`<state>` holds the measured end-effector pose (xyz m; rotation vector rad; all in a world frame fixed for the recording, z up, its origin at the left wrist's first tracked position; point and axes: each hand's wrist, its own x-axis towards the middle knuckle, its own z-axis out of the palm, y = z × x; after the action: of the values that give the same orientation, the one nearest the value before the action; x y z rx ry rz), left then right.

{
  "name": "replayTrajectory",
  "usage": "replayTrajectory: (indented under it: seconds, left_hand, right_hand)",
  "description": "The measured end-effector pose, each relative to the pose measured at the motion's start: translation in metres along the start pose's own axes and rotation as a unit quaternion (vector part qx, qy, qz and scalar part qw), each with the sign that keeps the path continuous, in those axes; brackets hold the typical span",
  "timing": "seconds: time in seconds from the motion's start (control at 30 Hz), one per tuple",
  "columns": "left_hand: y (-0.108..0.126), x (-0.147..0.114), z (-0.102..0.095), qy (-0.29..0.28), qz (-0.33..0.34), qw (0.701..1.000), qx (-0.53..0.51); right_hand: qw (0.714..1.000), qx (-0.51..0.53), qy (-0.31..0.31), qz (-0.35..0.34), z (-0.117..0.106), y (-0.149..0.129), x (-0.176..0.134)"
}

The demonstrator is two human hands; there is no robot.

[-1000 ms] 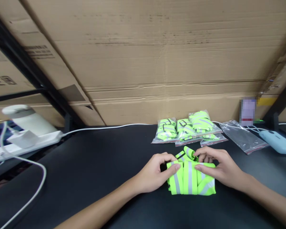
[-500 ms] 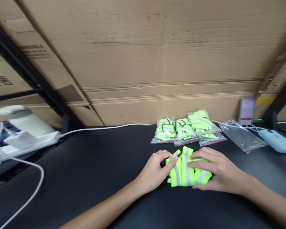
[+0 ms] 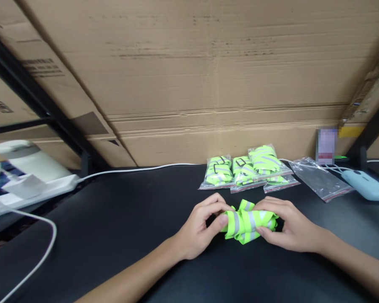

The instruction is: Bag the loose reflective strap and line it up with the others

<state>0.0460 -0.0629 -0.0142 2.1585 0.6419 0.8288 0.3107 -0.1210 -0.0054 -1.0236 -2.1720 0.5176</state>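
Note:
A bundle of fluorescent yellow-green reflective strap (image 3: 248,223) with silver stripes is on the black table, folded into a loose roll. My left hand (image 3: 205,225) grips its left end between thumb and fingers. On the other end, my right hand (image 3: 286,223) pinches the bundle, thumb in front and fingers over the back. Just behind lie clear zip bags (image 3: 219,171) packed with the same kind of strap, some showing black buckles. A flat clear zip bag (image 3: 322,179) rests to the right of them.
A light-blue device (image 3: 366,185) with a white cable lies at the right, near a blurred upright purple item (image 3: 326,146). At left are a white power strip (image 3: 60,183) and a pale bottle (image 3: 38,160). Cardboard (image 3: 177,84) walls the back.
The strap bundle, spread flatter before, is now folded over into a narrower roll. My right thumb has moved up onto its front, and my left hand has tilted around its end.

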Motion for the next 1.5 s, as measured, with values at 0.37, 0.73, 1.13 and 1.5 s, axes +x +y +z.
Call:
replayTrajectory:
  seconds: [0.37, 0.73, 1.13, 1.5]
  left_hand:
    - [0.008, -0.001, 0.007, 0.010, 0.034, 0.996, 0.085]
    - [0.008, 0.003, 0.010, 0.040, -0.036, 0.998, 0.033]
    - [0.016, -0.001, 0.024, -0.001, -0.096, 0.989, -0.114]
    - [0.008, -0.008, 0.019, -0.034, -0.079, 0.979, -0.187]
  right_hand:
    - [1.000, -0.002, -0.013, -0.021, 0.009, 0.001, -0.001]
    - [0.999, -0.002, -0.024, 0.029, 0.014, 0.012, -0.004]
    - [0.881, 0.407, 0.022, 0.240, 0.026, -0.004, 0.003]
    - [0.833, 0.502, 0.036, 0.230, 0.029, -0.006, 0.004]
